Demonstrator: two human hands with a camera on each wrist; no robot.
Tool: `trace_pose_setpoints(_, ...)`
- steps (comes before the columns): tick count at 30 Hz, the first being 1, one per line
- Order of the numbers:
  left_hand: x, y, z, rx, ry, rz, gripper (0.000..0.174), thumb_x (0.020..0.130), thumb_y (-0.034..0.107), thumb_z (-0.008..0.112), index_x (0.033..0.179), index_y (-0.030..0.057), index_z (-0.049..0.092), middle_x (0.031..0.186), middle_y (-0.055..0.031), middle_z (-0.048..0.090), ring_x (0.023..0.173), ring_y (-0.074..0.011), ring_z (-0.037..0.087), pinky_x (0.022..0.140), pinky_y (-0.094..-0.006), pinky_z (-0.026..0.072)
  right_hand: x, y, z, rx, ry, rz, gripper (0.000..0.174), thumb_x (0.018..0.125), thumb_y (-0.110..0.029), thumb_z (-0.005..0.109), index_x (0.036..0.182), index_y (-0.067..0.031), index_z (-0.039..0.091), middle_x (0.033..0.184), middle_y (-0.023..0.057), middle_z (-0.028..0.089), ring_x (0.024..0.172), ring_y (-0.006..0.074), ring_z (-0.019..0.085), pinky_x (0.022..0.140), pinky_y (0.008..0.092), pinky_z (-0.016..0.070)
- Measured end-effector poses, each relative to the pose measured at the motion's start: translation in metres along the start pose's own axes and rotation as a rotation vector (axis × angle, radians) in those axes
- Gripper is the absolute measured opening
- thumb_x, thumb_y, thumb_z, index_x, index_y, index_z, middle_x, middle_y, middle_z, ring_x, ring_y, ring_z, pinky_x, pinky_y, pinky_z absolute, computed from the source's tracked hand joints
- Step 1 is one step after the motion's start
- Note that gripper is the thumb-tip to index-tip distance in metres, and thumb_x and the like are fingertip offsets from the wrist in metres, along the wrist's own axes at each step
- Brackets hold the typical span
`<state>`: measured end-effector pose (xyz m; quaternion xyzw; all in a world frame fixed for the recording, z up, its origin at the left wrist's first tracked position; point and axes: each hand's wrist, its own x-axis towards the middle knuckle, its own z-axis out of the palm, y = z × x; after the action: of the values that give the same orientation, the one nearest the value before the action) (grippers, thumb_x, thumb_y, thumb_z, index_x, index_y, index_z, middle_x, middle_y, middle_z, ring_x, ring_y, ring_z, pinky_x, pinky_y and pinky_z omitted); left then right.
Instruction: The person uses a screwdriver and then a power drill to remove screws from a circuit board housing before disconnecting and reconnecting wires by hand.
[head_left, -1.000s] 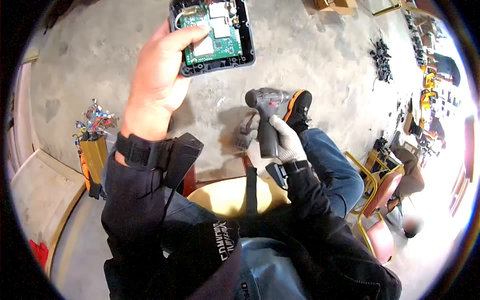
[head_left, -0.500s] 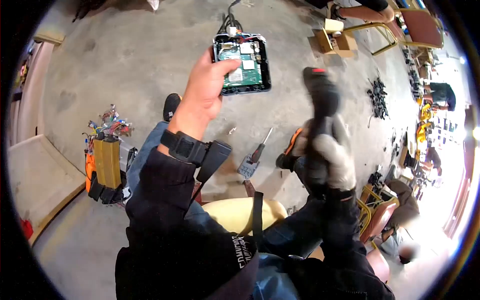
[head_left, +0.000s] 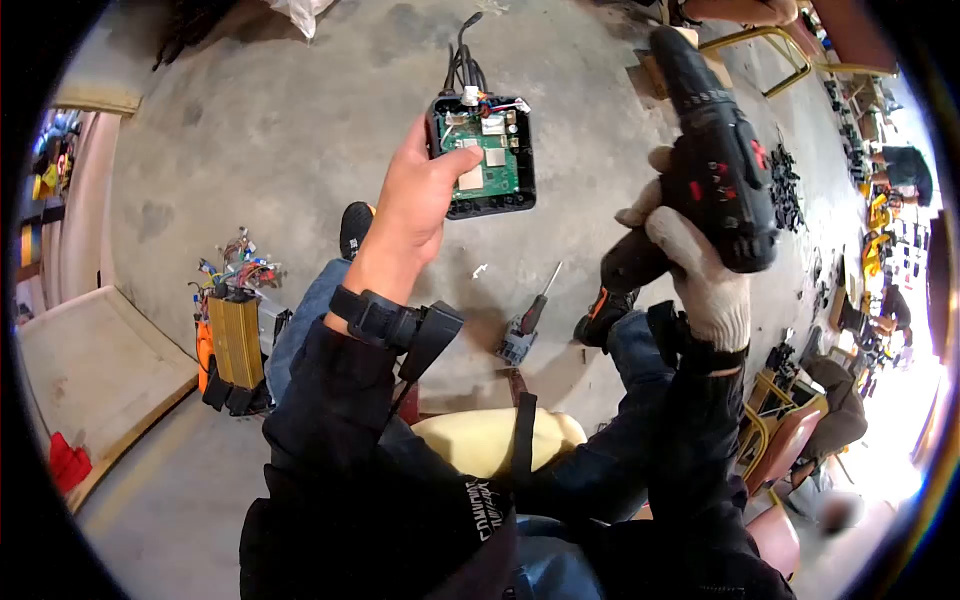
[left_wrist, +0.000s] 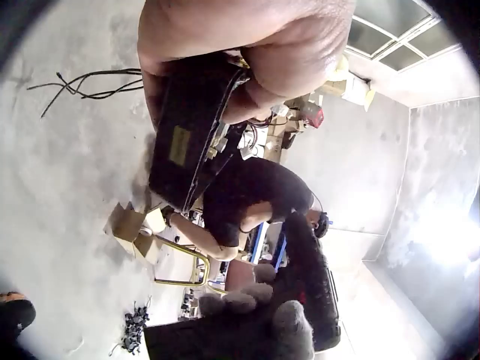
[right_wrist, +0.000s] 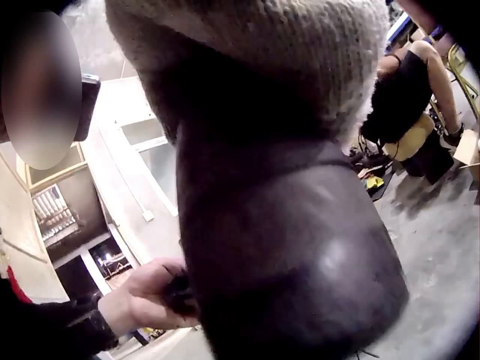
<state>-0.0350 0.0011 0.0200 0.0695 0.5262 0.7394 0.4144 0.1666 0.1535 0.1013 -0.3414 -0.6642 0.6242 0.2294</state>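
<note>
My bare left hand (head_left: 400, 205) holds a black plastic housing (head_left: 495, 207), its thumb lying over the green circuit board (head_left: 508, 180) inside. Black cables (head_left: 464, 68) trail from the housing's far side. In the left wrist view the fingers wrap around the dark outer shell (left_wrist: 180, 146). To the right, my gloved right hand (head_left: 708, 280) grips a black cordless drill (head_left: 718, 165) by its handle, nose end tilted up and away. The drill's smooth dark base (right_wrist: 300, 247) fills the right wrist view. Drill and housing are apart.
On the floor between my feet, a screwdriver (head_left: 537, 310) lies against a grey block (head_left: 516, 346). A gold metal box (head_left: 236, 340) with loose coloured wires stands at left. Chairs (head_left: 790, 440), seated people and a pile of black parts (head_left: 786, 185) are on the right.
The drill has swung up and right from low over the floor, and its nose has turned upward. The housing now sits lower in the head view; the screwdriver has come into sight.
</note>
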Motion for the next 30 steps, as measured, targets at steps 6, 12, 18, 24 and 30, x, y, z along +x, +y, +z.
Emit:
trace_pose_setpoints(6,0.001,-0.009,0.005,0.045,0.004,-0.045,0.040,0.092,-0.001,0.061,0.131,-0.0018,0.055,0.115,-0.0087,0.069,0.103,-0.0171,0.067,0.094,-0.0342,0.0548,-0.004,0.012,-0.008,-0.068,-0.048,0.229,0.044,0.079,-0.005,0.076,0.121,-0.0011,0.067,0.099,0.0044,0.071,0.082,0.0121,0.066,0.072,0.0293,0.0545)
trace_pose_setpoints(12,0.001,-0.010,0.000,0.180,0.043,-0.097,0.036,0.093,0.001,0.061,0.129,-0.0020,0.058,0.114,-0.0087,0.069,0.101,-0.0158,0.067,0.090,-0.0326,0.0543,-0.018,0.047,-0.023,0.067,-0.293,0.323,0.041,0.085,-0.006,0.078,0.125,-0.0046,0.066,0.097,0.0019,0.069,0.082,0.0107,0.064,0.069,0.0301,0.0549)
trace_pose_setpoints(18,0.001,-0.013,0.001,0.275,0.107,-0.125,0.033,0.093,0.001,0.062,0.126,-0.0024,0.060,0.111,-0.0086,0.070,0.097,-0.0156,0.068,0.088,-0.0323,0.0541,-0.021,0.047,-0.022,0.018,-0.394,0.394,0.034,0.087,-0.008,0.078,0.120,-0.0069,0.068,0.092,-0.0005,0.069,0.070,0.0065,0.061,0.056,0.0248,0.0505)
trace_pose_setpoints(24,0.001,-0.016,-0.008,0.354,0.045,-0.121,0.034,0.095,0.000,0.063,0.128,-0.0033,0.058,0.114,-0.0097,0.070,0.099,-0.0165,0.069,0.090,-0.0324,0.0555,-0.022,0.060,-0.022,-0.087,-0.436,0.332,0.032,0.085,-0.009,0.080,0.115,-0.0061,0.070,0.085,0.0000,0.070,0.064,0.0069,0.060,0.053,0.0254,0.0504)
trace_pose_setpoints(30,-0.004,-0.011,-0.001,0.414,0.064,-0.108,0.036,0.093,0.001,0.064,0.128,-0.0033,0.058,0.112,-0.0080,0.070,0.097,-0.0145,0.068,0.089,-0.0316,0.0551,-0.024,0.067,-0.017,-0.074,-0.477,0.311,0.031,0.084,-0.008,0.080,0.113,-0.0056,0.070,0.084,0.0012,0.070,0.063,0.0080,0.061,0.055,0.0264,0.0522)
